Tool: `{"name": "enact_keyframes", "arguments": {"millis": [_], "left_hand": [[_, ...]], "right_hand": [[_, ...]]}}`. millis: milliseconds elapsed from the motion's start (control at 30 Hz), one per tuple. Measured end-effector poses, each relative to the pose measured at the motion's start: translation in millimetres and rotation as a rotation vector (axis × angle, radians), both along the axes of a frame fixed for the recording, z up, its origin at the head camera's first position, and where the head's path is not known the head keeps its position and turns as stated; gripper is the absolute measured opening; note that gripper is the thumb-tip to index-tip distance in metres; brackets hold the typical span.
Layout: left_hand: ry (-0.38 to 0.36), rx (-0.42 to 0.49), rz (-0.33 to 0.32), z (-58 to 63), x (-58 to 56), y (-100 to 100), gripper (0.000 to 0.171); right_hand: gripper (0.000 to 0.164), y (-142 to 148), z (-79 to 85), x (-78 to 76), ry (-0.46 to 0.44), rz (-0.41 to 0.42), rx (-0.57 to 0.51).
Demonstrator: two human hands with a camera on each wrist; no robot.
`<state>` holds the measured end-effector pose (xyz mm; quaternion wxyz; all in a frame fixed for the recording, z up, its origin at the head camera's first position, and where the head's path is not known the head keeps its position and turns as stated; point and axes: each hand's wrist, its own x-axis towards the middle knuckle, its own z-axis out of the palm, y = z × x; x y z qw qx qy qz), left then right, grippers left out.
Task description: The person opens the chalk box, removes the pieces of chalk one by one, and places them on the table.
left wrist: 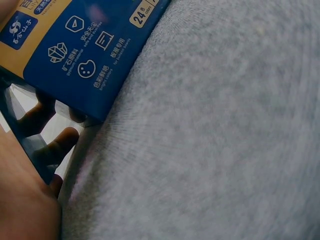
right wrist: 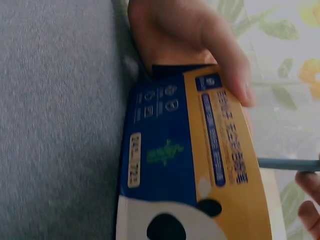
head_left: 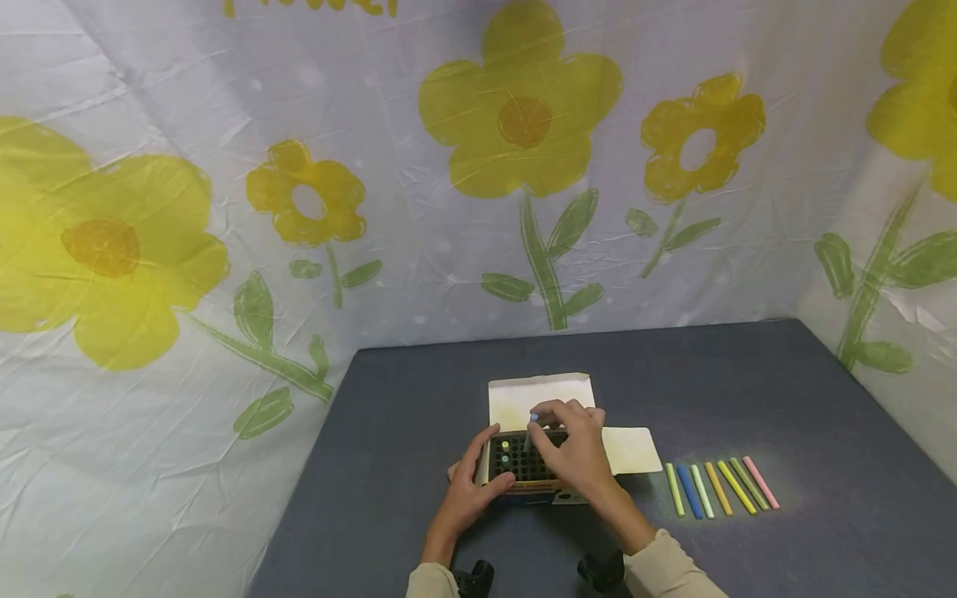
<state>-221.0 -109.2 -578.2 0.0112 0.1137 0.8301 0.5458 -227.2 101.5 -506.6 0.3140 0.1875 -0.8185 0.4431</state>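
Note:
An opened chalk box [head_left: 532, 487], blue and yellow outside, stands on the table with a dark holed insert. My left hand [head_left: 467, 494] grips its left end, thumb at the near corner; in the right wrist view that thumb [right wrist: 232, 70] lies over the top edge. Between thumb and fingers, my right hand [head_left: 576, 448] pinches a blue chalk stick [head_left: 533, 418] upright over the holes. The right wrist view shows this stick [right wrist: 287, 164] meeting the box's open top; its lower end is hidden. A yellow chalk [head_left: 505, 446] and a greenish chalk [head_left: 505, 458] stand in holes at the left.
Several coloured chalk sticks [head_left: 718, 488] lie in a row on the dark table [head_left: 404, 415], right of the box. The white lid [head_left: 540, 399] is folded back and a side flap [head_left: 630, 450] sticks out right. A flower-printed cloth [head_left: 419, 274] hangs behind.

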Motion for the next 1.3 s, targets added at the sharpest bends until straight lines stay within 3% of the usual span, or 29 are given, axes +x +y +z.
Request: {"name": "enact_keyframes", "arguments": {"millis": [467, 900, 1167, 1300], "left_hand": [[0.027, -0.007, 0.002, -0.7, 1.4, 0, 0.077], [0.012, -0.022, 0.013, -4.2, 1.1, -1, 0.077], [0.004, -0.009, 0.027, -2.7, 2.8, 0, 0.077], [0.004, -0.005, 0.031, -1.6, 3.2, 0, 0.077]], "right_hand": [[0.023, 34, -7.2, -2.1, 0.038, 0.000, -0.046], [0.024, 94, -14.7, 5.2, 0.010, -0.032, -0.083], [0.022, 122, -10.5, 16.0, -0.210, -0.056, -0.155], [0.022, 131, -9.5, 19.7, -0.251, -0.076, -0.171]]}}
